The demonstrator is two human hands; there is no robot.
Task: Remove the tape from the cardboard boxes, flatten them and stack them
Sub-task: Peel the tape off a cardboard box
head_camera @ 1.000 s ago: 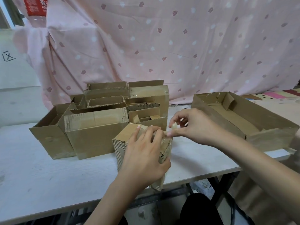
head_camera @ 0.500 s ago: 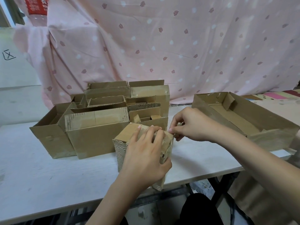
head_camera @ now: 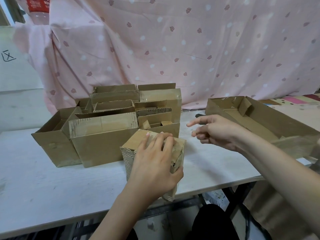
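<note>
White tabletop (head_camera: pixel 43 184) on dark metal legs (head_camera: pixel 232 198). Behind it, draped pink cloth (head_camera: pixel 190 49) printed with white dots and small red leaves. Upper left, red-labelled bottle (head_camera: pixel 37 7), partly cut off. Far right, colourful patterned sheet (head_camera: pixel 294 101).

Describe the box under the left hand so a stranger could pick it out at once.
On the white table, in front of the cluster of open boxes, one small box stands alone nearest the front edge. Unlike its open-topped neighbours, it is closed, with ribbed corrugated sides, and the left hand grips its top.
</note>
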